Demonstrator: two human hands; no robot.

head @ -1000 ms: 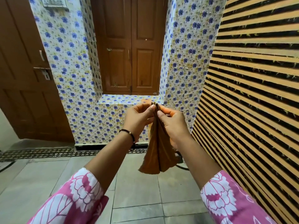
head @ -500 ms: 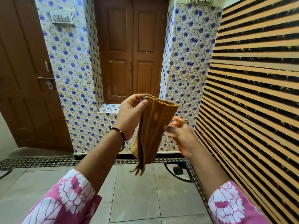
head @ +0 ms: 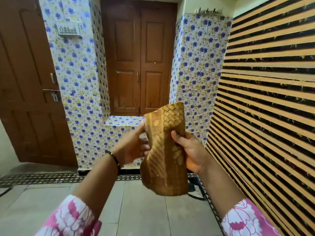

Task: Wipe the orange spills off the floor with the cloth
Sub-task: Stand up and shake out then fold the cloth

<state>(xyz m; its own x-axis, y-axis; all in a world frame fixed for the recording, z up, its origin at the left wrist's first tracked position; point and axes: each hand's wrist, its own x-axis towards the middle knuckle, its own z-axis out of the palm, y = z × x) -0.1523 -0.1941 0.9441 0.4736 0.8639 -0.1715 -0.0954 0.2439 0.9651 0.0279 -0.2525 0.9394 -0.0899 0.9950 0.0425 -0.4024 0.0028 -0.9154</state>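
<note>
Both arms reach forward from the lower corners of the view, forearms bare, pink flower-print sleeves at the elbows. The right hand is raised at about 3 o'clock of the cloth, thumb laid across its front and fingers wrapped behind in a firm grip. The left hand, at 9 o'clock of the cloth, is blurred; its fingers touch the cloth's left edge, and a dark band circles that wrist.

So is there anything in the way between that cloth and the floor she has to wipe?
Nothing visible. The cloth, gripped by the right hand, hangs over bare floor tiles. No orange spills show in this view.
</note>
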